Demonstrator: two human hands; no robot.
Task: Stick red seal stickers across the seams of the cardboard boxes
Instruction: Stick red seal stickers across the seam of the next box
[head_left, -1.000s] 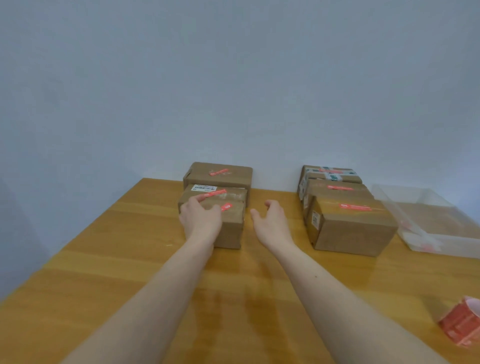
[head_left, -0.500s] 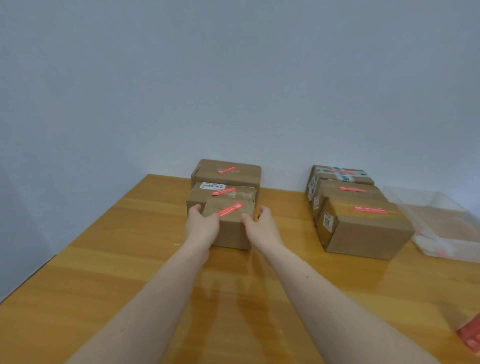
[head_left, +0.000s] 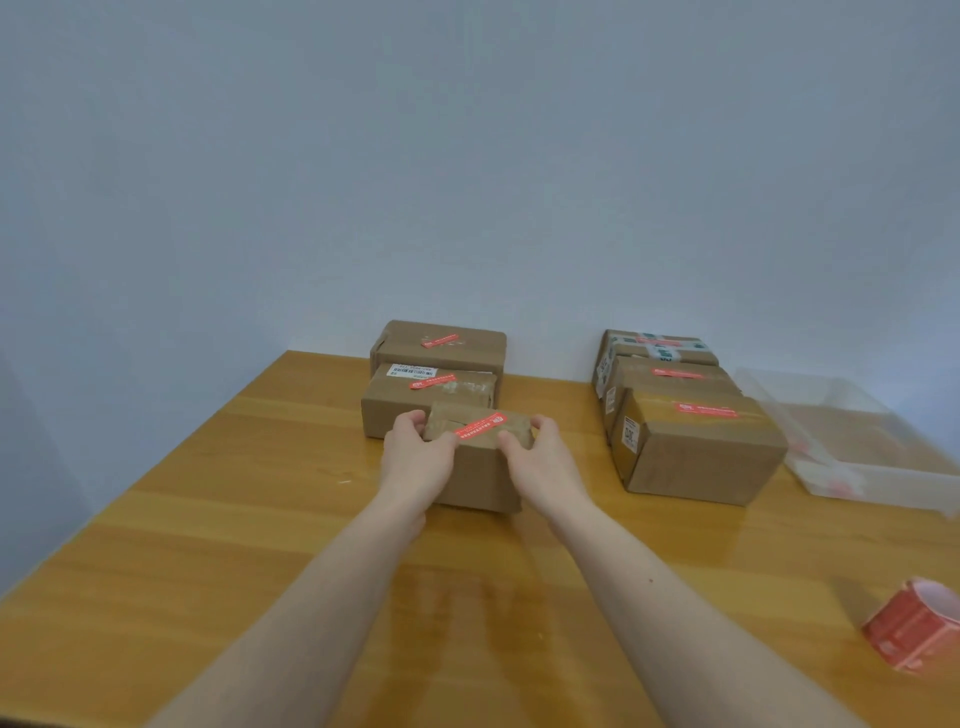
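Pale blue-grey wall (head_left: 467, 156) fills most of the view, and under it sits the wooden table (head_left: 208, 571) we're working at, glossy enough that our forearms reflect in it. Next biggest is the clear plastic tray (head_left: 852, 447) on the far right, with a few red scraps inside that we can't make out.

Just beside it on its left is a row of three cardboard boxes running back to the wall. The front right box (head_left: 701, 457) is the chunkiest and has a red sticker on top; the two behind it carry red stickers too.

Well apart from those, near the middle, is a second row. The far box (head_left: 441, 345) stands against the wall, the middle box (head_left: 415, 400) in front of it has a white barcode label, and both have red seals on top.

Closest to us is the small box (head_left: 483, 478), with a red seal sticker (head_left: 480, 426) slanting across its top. Our left hand (head_left: 415, 457) has its fingers curled around the box's left end, thumb on top, and our right hand (head_left: 540, 457) grips the right end the same way.

Smallest thing is the roll of red stickers (head_left: 914, 629), at the table's near right edge.
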